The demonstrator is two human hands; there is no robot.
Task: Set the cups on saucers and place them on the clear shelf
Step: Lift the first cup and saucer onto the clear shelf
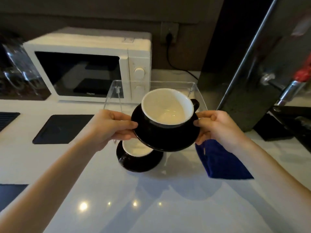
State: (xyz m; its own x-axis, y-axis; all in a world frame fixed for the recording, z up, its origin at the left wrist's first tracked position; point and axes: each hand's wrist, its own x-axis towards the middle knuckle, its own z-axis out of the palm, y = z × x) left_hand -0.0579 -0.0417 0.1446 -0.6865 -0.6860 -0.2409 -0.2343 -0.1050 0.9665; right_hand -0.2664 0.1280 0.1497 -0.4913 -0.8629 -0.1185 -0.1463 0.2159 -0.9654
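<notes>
Both forearms reach in over the white worktop (104, 190) toward its far edge. Under them, on the worktop, I see a second cup (137, 148) already seated on its saucer (139, 163), a blue cloth (222, 162) just beside it to the right. My left hand (107, 128) pinches the left rim of the lifted black saucer (165, 140), my right hand (217, 126) the right rim, each grip closed on it, thumb on top. The white-lined cup (167, 107) sits on that saucer, handle pointing right and away, the whole set tilted slightly. Directly beyond, between my hands and the microwave (89, 64), stands the clear shelf (168, 84); I judge the move is straight forward, both hands equally near.
</notes>
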